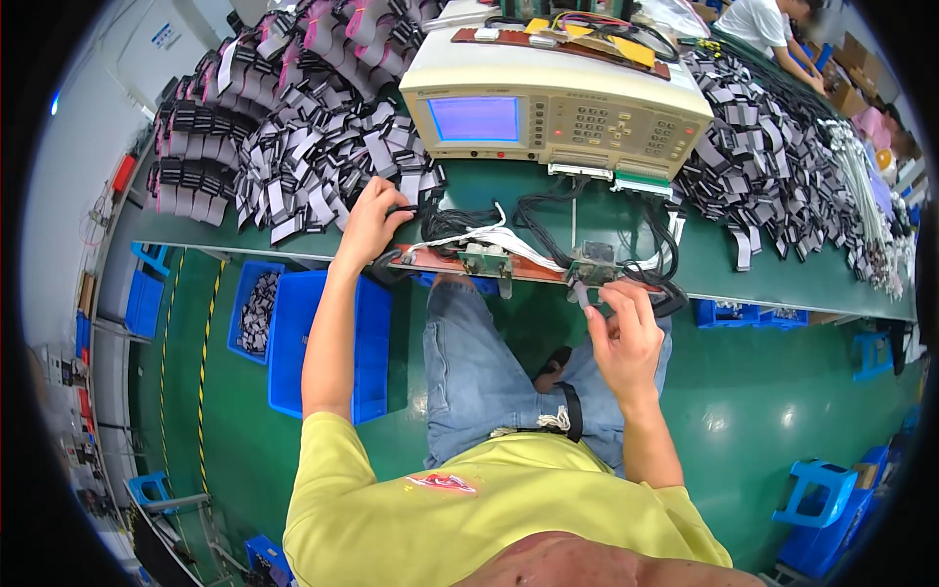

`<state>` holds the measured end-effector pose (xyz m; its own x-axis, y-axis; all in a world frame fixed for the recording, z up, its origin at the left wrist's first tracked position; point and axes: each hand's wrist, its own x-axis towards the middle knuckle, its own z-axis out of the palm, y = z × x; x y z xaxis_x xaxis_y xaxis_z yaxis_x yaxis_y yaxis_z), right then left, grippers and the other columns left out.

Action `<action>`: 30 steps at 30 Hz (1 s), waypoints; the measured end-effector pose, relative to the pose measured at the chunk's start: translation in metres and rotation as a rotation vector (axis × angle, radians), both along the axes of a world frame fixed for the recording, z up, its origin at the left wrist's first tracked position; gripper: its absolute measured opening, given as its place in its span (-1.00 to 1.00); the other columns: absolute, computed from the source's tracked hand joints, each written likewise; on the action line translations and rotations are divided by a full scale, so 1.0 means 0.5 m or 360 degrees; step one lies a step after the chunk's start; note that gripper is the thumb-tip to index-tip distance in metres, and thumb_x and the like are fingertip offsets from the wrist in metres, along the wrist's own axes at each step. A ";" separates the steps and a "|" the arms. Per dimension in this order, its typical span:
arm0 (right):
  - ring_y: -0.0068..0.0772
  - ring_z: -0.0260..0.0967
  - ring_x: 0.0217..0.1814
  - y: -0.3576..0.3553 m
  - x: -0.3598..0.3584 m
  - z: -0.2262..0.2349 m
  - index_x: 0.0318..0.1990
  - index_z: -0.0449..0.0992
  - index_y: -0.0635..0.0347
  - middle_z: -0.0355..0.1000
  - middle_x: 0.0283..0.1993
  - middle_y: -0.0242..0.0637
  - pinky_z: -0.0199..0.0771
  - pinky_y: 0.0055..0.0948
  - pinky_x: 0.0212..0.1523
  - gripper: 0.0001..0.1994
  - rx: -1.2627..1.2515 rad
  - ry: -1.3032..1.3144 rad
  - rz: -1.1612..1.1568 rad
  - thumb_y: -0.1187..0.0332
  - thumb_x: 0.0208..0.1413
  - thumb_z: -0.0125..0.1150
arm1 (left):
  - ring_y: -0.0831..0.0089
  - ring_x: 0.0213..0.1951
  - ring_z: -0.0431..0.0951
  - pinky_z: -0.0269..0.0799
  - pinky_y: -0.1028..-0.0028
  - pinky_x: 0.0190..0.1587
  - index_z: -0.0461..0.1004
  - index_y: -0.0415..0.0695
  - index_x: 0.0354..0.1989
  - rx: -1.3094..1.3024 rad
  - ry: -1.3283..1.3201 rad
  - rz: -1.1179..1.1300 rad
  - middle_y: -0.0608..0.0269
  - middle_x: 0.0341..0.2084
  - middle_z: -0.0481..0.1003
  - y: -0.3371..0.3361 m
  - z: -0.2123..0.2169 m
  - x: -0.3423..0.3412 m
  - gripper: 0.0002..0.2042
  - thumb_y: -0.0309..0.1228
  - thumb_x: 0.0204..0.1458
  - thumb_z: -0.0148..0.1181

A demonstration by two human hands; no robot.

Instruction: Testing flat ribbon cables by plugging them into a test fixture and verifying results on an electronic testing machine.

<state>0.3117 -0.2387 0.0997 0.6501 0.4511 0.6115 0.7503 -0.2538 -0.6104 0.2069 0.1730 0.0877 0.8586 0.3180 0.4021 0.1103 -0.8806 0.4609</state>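
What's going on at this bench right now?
A person in a yellow shirt sits at a green workbench. Their left hand reaches into a pile of grey ribbon cables, while the right hand holds a cable end at a small test fixture on the bench edge. A beige tester with a lit blue screen stands behind it.

left hand (369, 223) fingertips hidden among cables (460, 220)
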 end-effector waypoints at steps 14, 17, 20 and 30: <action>-0.12 0.56 -0.34 0.014 0.017 0.006 -0.20 0.54 0.21 0.49 -0.12 -0.26 0.57 -0.24 -0.39 -0.80 -0.0477 -0.0261 0.0031 0.36 0.11 0.42 | 0.56 -0.25 0.58 0.51 0.54 -0.15 0.46 -0.33 0.04 -0.1067 -0.0529 -0.0138 0.23 -0.29 0.62 0.036 -0.098 0.051 -0.78 -0.41 0.38 0.15; -0.09 0.51 -0.40 0.019 0.025 0.000 -0.31 0.47 0.20 0.40 -0.26 -0.24 0.53 -0.19 -0.44 -0.78 -0.0711 -0.0267 0.0082 0.31 0.15 0.40 | 0.54 -0.25 0.58 0.53 0.51 -0.17 0.42 -0.32 0.17 -0.1041 -0.0585 -0.0067 0.24 -0.27 0.58 0.035 -0.097 0.051 -0.72 -0.43 0.40 0.11; -0.07 0.48 -0.45 0.025 0.027 -0.010 -0.36 0.43 0.19 0.34 -0.32 -0.22 0.49 -0.17 -0.48 -0.75 -0.0795 -0.0280 0.0073 0.27 0.19 0.38 | 0.53 -0.27 0.57 0.54 0.50 -0.17 0.35 -0.29 0.30 -0.1138 -0.0776 -0.0102 0.26 -0.26 0.52 0.034 -0.091 0.054 -0.65 -0.45 0.41 0.07; -0.04 0.45 -0.49 0.031 0.023 -0.038 -0.40 0.41 0.17 0.34 -0.37 -0.22 0.47 -0.15 -0.51 -0.74 -0.0684 -0.0398 -0.0015 0.28 0.22 0.34 | 0.60 -0.28 0.54 0.51 0.54 -0.21 0.44 -0.20 0.27 -0.1108 -0.0765 -0.0158 0.38 -0.26 0.40 0.044 -0.099 0.057 -0.68 -0.52 0.38 0.06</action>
